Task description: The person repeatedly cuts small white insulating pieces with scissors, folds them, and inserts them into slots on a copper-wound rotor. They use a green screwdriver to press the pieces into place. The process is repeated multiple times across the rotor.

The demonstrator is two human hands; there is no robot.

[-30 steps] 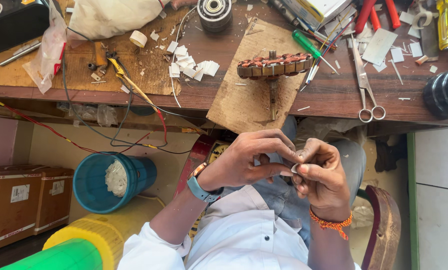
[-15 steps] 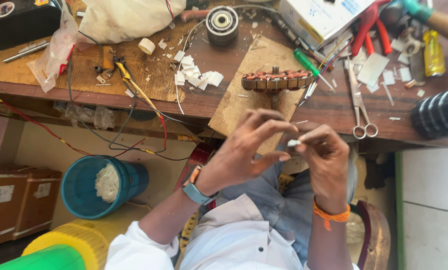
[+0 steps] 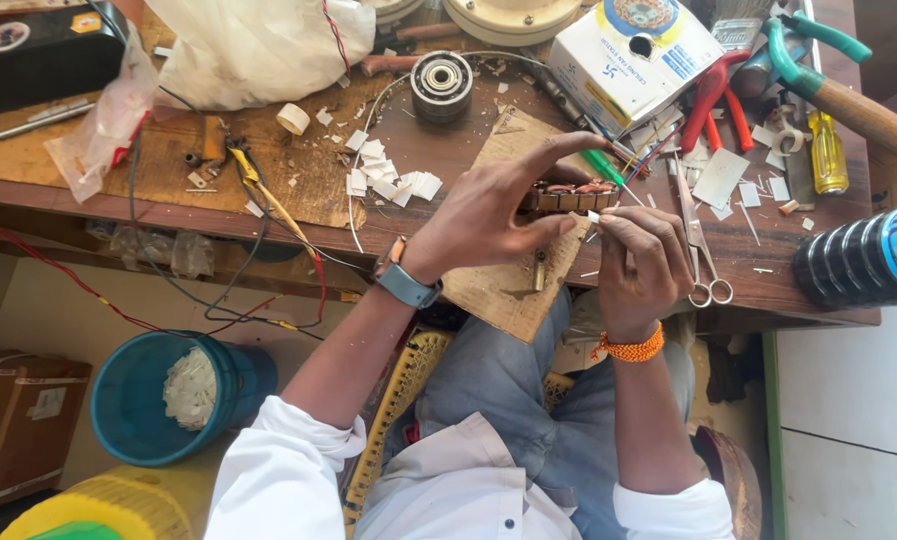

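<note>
At the near edge of the workbench (image 3: 88,190), the left hand (image 3: 488,215) is gripping the wound motor core (image 3: 571,197), thumb underneath and forefinger arching over it. The core is sitting above a cardboard sheet (image 3: 513,290), its long axis running from nine to three o'clock and its shaft (image 3: 538,270) pointing down toward six. At three o'clock of the core, the right hand (image 3: 643,265) is pinching a small white slip (image 3: 593,216) between thumb and fingertips, touching the core's right end, with scissors (image 3: 703,250) lying just beside the knuckles.

Both hands, left hand (image 3: 483,215) and right hand (image 3: 640,262), now up at the stator (image 3: 568,196).
</note>
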